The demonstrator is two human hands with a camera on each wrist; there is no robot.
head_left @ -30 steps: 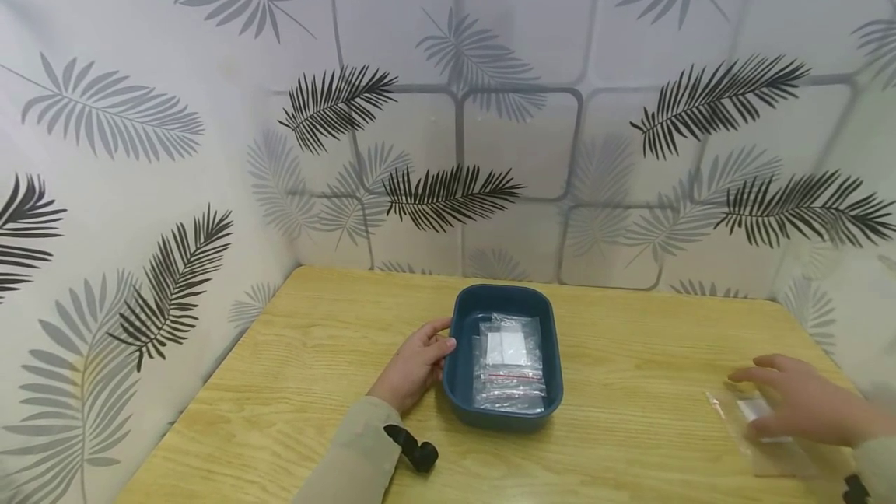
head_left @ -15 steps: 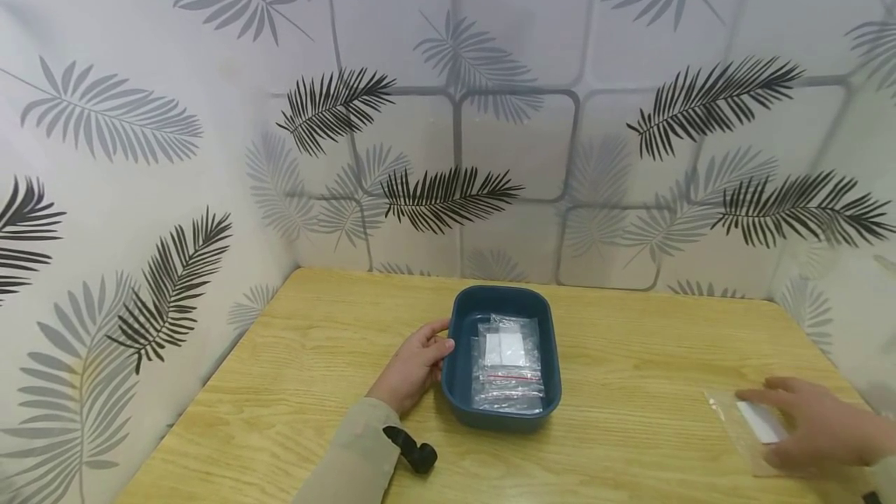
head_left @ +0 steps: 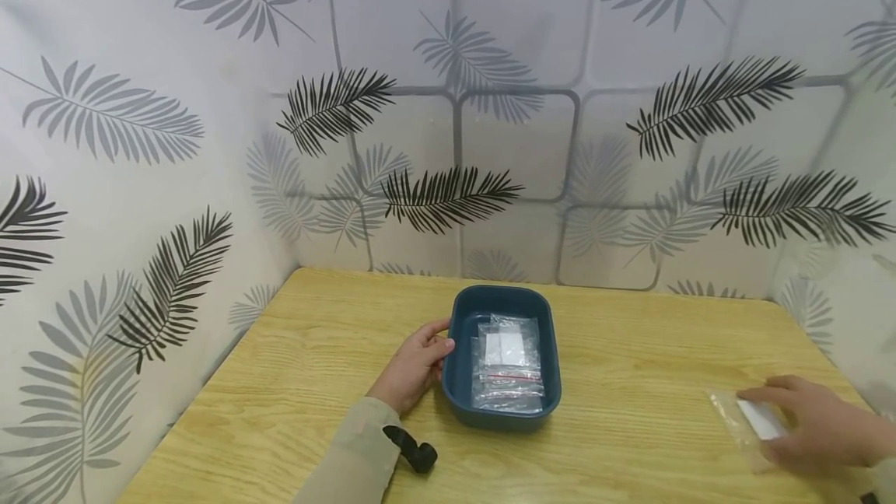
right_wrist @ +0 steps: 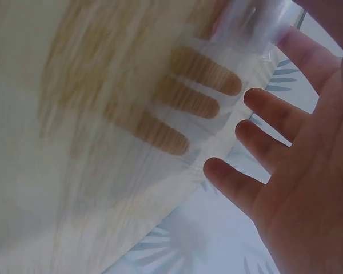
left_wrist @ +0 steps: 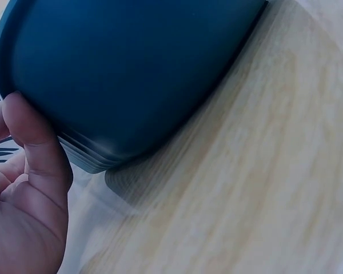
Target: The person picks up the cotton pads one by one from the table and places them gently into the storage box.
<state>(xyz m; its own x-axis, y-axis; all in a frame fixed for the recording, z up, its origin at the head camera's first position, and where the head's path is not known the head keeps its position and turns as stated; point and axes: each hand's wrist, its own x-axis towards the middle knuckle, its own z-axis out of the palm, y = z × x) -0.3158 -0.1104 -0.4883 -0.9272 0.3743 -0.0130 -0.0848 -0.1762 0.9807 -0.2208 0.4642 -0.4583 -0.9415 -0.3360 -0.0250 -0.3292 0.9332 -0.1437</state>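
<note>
My left hand (head_left: 413,364) holds the left side of a dark blue plastic bin (head_left: 451,403), which stands on the wooden table. In the left wrist view its thumb lies against the bin's outer wall (left_wrist: 126,74). Several clear zip bags (head_left: 509,379) with white labels lie stacked inside the bin. At the far right, my right hand (head_left: 815,422) pinches a clear zip bag (head_left: 731,418) with a white label (head_left: 763,420), close over the table. The right wrist view shows the plastic at thumb and index finger, the other fingers spread out straight.
The light wooden table (head_left: 630,379) reaches back to a wall (head_left: 518,146) printed with leaf shapes. A second patterned wall (head_left: 140,216) borders the left side. A black strap (head_left: 413,449) sits on the left sleeve.
My right hand has moved slightly down and right over the bag, and its thumb and index finger have come onto the plastic. The left hand and bin stay in place.
</note>
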